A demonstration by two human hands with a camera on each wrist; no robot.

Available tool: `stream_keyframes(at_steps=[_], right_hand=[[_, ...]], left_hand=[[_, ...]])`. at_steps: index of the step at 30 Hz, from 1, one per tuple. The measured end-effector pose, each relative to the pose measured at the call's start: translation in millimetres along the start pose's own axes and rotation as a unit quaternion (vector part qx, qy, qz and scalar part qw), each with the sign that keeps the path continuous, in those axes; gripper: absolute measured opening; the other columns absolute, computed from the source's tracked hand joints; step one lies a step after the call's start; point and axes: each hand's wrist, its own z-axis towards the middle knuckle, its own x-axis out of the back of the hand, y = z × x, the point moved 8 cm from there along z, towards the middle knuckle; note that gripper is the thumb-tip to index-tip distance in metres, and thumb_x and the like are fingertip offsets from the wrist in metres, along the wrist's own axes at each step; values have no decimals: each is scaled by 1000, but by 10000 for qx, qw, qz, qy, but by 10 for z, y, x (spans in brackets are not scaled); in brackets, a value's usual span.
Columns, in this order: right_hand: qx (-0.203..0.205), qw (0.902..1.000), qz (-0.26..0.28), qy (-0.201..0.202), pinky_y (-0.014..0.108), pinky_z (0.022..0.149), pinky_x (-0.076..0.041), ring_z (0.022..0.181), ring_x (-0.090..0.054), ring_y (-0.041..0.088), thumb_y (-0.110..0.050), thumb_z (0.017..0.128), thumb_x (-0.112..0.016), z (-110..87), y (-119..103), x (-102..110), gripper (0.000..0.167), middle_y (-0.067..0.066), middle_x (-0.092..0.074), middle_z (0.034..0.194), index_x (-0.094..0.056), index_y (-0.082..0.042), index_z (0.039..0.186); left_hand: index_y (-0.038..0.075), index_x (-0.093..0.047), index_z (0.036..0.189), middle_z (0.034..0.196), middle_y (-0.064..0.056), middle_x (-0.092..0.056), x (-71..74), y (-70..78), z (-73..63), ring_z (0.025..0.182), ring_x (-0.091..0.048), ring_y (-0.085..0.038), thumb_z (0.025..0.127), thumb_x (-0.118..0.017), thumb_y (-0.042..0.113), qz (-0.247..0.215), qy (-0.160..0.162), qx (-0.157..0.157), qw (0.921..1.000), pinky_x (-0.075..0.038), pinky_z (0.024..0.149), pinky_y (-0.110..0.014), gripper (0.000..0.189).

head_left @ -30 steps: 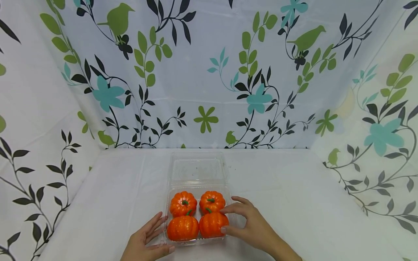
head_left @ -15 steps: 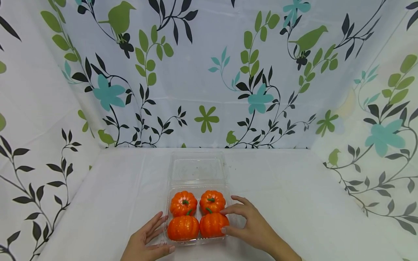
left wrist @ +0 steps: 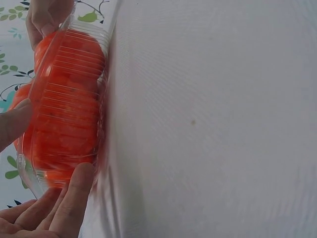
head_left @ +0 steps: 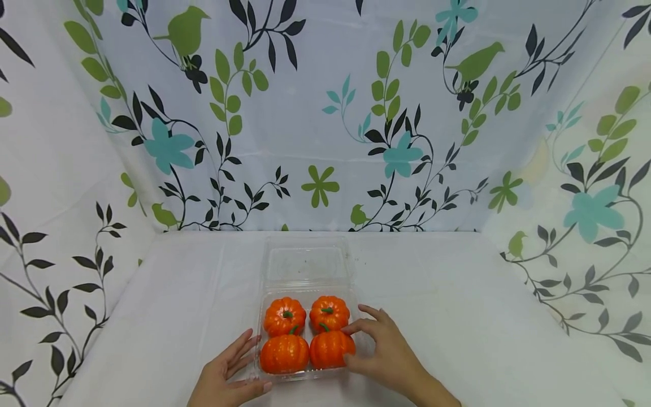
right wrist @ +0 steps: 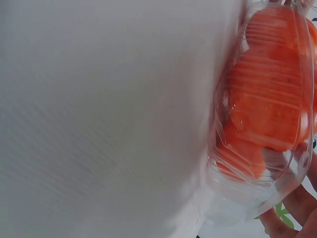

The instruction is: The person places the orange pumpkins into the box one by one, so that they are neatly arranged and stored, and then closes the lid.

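An open clear plastic clamshell container (head_left: 307,374) holds several shiny orange toy pumpkins with green stems, in two rows. My left hand (head_left: 227,373) holds its front left corner, fingers along the left wall and thumb at the front edge. In the left wrist view those fingers (left wrist: 74,198) touch the ribbed wall. My right hand (head_left: 389,353) pinches the front right pumpkin (head_left: 329,349), index finger at its top and thumb at its front right. The front left pumpkin (head_left: 284,354) lies on its side; two back pumpkins (head_left: 285,317) sit with stems up.
The container's hinged lid (head_left: 306,264) lies folded back flat behind the base. Everything rests on a white cloth-covered table (head_left: 432,282). A patterned curtain (head_left: 285,113) with leaves, birds and flowers hangs at the back and both sides.
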Motion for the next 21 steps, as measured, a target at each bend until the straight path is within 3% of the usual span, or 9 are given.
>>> stream_keyframes(at_steps=[7,11,15,18,21], right_hand=[[296,9987,-371,202,76,107,-29,139,-43,32,-34,77,-82,-22,-12,-23,30,-18,-67,116,-71,-38,105],[356,9983,-418,190,72,111,-28,139,-43,27,-35,79,-81,-23,-24,-15,29,-23,-66,112,-71,-35,107],[284,9991,-251,188,69,113,-27,138,-44,30,-41,85,-78,-21,-25,15,27,-14,-67,119,-71,-33,110],[214,9993,13,309,69,111,-31,137,-46,35,-44,89,-75,-20,-10,73,29,-4,-65,130,-71,-30,114],[253,9976,417,481,65,109,-38,132,-52,29,-38,93,-73,6,1,151,27,-6,-64,130,-70,-29,118]], left_hand=[[0,-35,155,150,-24,-46,-13,-9,37,132,-50,-45,74,-92,20,18,-146,78,9999,-59,87,-46,101],[1,-39,154,148,-22,-51,31,43,43,129,-54,-42,82,-86,35,432,11,272,9987,-59,88,-48,92],[3,-40,154,148,-20,-51,128,152,53,128,-56,-40,92,-73,47,625,255,379,9970,-59,87,-47,83],[4,-37,155,151,-22,-47,200,284,82,130,-54,-40,97,-65,49,578,281,161,9978,-60,87,-44,78],[4,-37,155,152,-22,-45,279,434,132,133,-51,-39,102,-56,49,627,291,-151,9975,-60,87,-41,73]])
